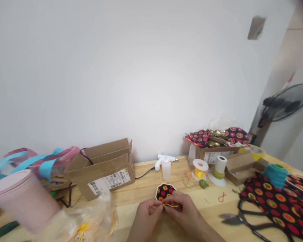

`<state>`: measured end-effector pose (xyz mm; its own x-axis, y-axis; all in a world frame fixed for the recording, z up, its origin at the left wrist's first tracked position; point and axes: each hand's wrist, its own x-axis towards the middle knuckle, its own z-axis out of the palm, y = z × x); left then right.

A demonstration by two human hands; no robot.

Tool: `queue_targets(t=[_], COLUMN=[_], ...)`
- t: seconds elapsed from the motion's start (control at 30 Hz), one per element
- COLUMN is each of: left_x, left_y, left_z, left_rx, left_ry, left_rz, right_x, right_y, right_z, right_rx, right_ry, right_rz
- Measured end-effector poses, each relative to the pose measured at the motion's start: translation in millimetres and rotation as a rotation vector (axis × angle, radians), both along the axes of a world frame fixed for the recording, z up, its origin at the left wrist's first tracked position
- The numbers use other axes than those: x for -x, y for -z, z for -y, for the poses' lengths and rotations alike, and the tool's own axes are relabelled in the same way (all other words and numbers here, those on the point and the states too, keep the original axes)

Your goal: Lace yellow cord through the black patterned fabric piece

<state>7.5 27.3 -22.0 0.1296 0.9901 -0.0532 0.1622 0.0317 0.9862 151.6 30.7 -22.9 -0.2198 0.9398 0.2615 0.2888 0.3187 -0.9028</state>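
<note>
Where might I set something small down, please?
The table looks bare between the left box and the floral piece, and between the right hand and the scissors. Crowded: far right with fabric, left with the plastic bag and pink bin.

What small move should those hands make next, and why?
Perhaps pull the yellow cord gently snug: the left hand and right hand pinch close together at it, beside the patterned piece, and its visible length curves rather than running straight.
</note>
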Motion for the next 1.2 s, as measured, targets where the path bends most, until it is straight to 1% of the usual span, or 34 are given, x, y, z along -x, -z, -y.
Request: queue_targets(t=[0.07,0.13,0.17,0.2,0.27,0.37,0.47,0.57,0.67,0.77,0.87,0.97,1.0,1.1,1.13,1.2], left_x=[-2,-3,-4,-4,-3,-2,-1,-2,-6,-11,-17,-23,-24,-23,-22,-20], left_y=[-1.9,-1.8,-0.7,1.1,6.2,14.0,17.6,15.5,10.1,6.0,5.6,7.6,8.5,9.9,9.7,8.3], left_z=[1,2,2,2,1,-2,-2,-1,0,-1,-1,-1,-1,0,1,1], left_rx=[-0.028,-0.103,-0.127,-0.141,-0.184,-0.233,-0.239,-0.214,-0.200,-0.180,-0.181,-0.141,-0.099,0.115,0.149,0.159], left_ry=[0.012,0.004,-0.022,-0.031,0.004,-0.024,-0.053,-0.048,0.004,0.022,0.030,-0.010,-0.022,-0.078,-0.079,-0.052], left_rz=[-0.016,-0.053,-0.070,-0.081,-0.092,-0.093,-0.079,-0.107,-0.166,-0.212,-0.228,-0.151,-0.106,0.023,0.063,0.105], right_x=[-1,-3,-4,-6,-8,-8,-7,-6,-7,-10,-16,-23,-25,-28,-29,-30], right_y=[0.1,0.6,1.1,1.8,3.9,9.0,13.3,11.7,5.0,0.2,0.9,4.7,6.1,9.9,10.9,12.1], right_z=[0,-1,-1,-2,-4,-7,-7,-7,-7,-10,-13,-15,-15,-17,-18,-18], right_rx=[-0.082,-0.124,-0.135,-0.142,-0.150,-0.152,-0.141,-0.145,-0.187,-0.268,-0.356,-0.406,-0.419,-0.442,-0.442,-0.435], right_ry=[-0.031,-0.014,0.002,0.012,0.040,0.075,0.092,0.113,0.131,0.109,0.064,0.063,0.066,0.054,0.046,0.032], right_rz=[0.059,0.080,0.088,0.100,0.118,0.113,0.100,0.124,0.240,0.386,0.453,0.440,0.423,0.370,0.358,0.341])
